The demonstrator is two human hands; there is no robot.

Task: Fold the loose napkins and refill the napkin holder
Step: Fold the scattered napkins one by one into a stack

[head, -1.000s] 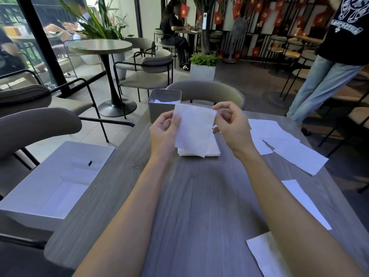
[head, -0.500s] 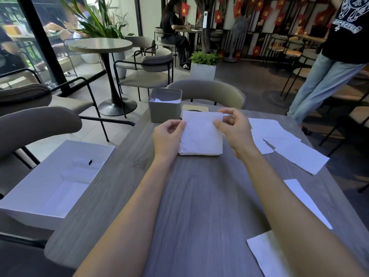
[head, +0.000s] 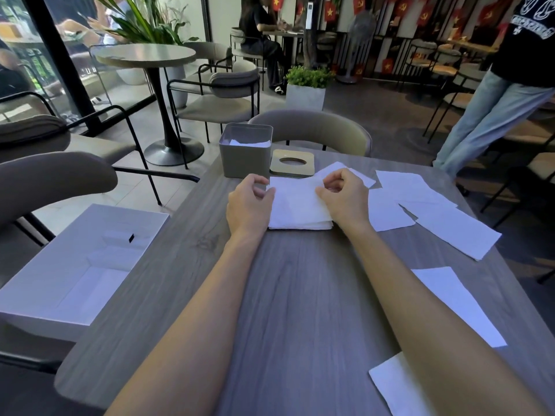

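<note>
My left grip (head: 249,202) and right grip (head: 345,196) are pinching the top napkin (head: 297,202) by its side edges — soft, weightless paper, creasing easily.

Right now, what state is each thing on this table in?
napkin holder: open, napkins inside.
lid: off, flat beside holder.
folded stack: lying between hands.
loose napkins: unfolded, flat.
left hand: curled at stack's edge, grip unclear.
right hand: same, opposite edge.
</note>
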